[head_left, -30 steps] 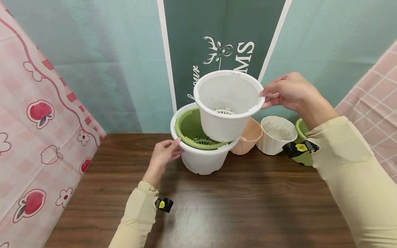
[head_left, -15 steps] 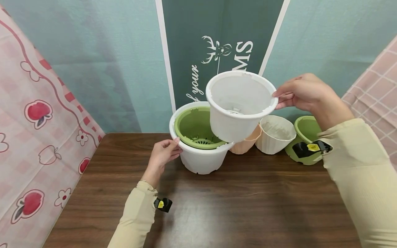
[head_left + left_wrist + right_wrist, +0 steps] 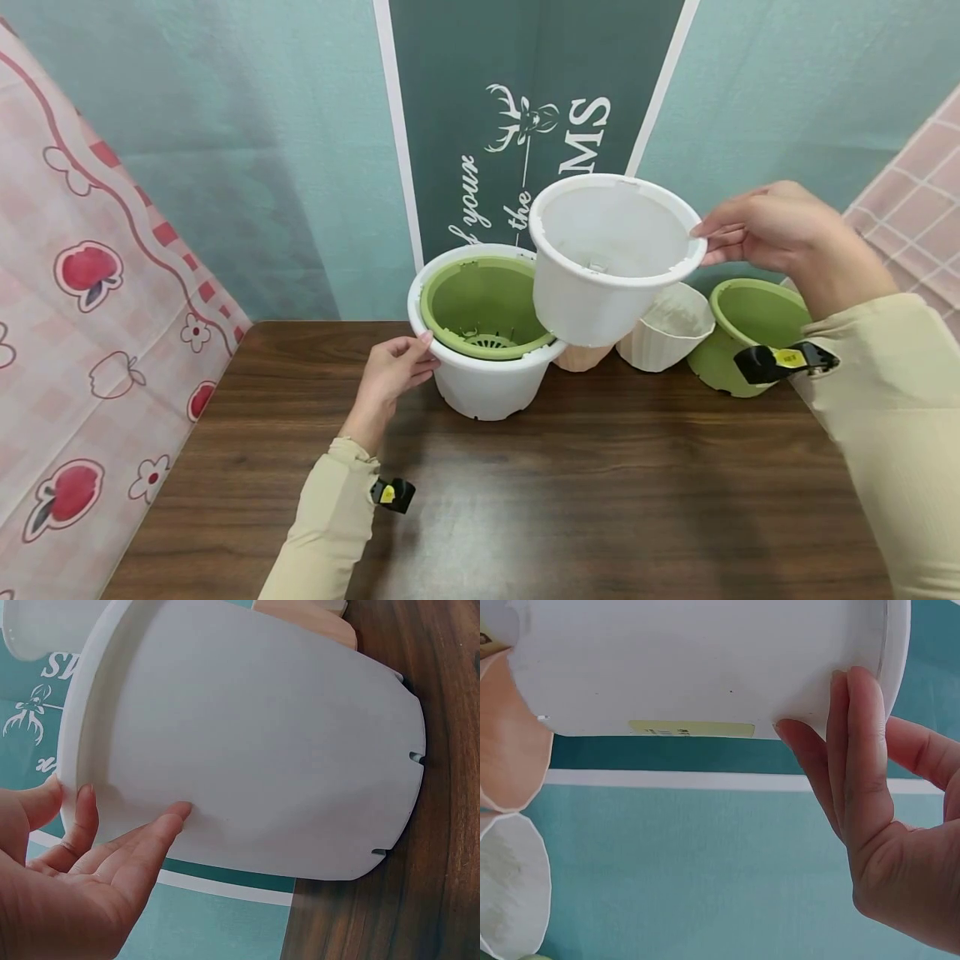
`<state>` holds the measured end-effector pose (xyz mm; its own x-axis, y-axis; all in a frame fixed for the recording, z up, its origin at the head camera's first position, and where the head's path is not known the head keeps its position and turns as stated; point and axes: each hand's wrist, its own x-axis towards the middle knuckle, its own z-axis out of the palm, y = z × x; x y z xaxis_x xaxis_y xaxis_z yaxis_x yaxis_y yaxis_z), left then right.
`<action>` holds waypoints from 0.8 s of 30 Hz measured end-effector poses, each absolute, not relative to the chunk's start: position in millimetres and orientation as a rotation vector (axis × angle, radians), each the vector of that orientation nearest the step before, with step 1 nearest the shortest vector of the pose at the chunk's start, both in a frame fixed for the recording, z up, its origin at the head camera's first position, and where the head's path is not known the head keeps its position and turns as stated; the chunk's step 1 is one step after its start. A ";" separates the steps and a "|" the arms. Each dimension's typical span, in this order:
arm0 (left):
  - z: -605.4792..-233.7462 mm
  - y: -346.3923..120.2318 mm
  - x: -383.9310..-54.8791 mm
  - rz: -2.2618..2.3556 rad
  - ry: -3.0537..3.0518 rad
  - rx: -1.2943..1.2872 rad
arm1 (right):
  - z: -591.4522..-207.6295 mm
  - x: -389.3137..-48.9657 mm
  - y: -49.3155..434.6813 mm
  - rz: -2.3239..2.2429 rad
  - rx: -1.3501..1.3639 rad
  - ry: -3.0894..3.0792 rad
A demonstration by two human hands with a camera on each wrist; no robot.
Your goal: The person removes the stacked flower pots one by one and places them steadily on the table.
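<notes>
My right hand pinches the rim of a white plastic flowerpot and holds it up in the air. In the right wrist view the fingers lie along this pot's outer wall, below the rim. A second white flowerpot stands on the table with a green flowerpot nested inside, slots showing in its bottom. My left hand grips the left rim of the standing white pot, thumb at the lip and fingers against the outer wall. The raised pot overlaps the nested pots' right edge in the head view.
Behind the raised pot stand a peach pot, partly hidden, and a ribbed white pot. Another green pot sits to the right, near the pink checked cloth. A teal curtain hangs behind the brown wooden table.
The raised white pot has moved right with my right hand, uncovering more of the nested green pot. My left hand keeps its grip on the standing pot's rim.
</notes>
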<state>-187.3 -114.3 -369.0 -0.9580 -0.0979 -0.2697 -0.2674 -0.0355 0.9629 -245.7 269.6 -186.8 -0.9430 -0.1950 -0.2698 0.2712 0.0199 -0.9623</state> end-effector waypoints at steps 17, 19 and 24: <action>-369.4 -114.2 -185.8 2.138 2.091 -0.398 | -197.4 -238.8 309.6 -2.062 0.043 1.871; -369.4 -114.3 -185.6 2.139 2.090 -0.400 | -198.6 -238.3 313.8 -2.060 0.032 1.867; -369.8 -114.3 -185.5 2.147 2.084 -0.400 | -201.4 -238.4 324.0 -2.048 0.052 1.874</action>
<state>-185.5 -114.3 -369.8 -0.9575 -0.0948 -0.2723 -0.2693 -0.0429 0.9621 -238.4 324.0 -201.4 -0.9334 -0.2388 -0.2679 0.2879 -0.0528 -0.9562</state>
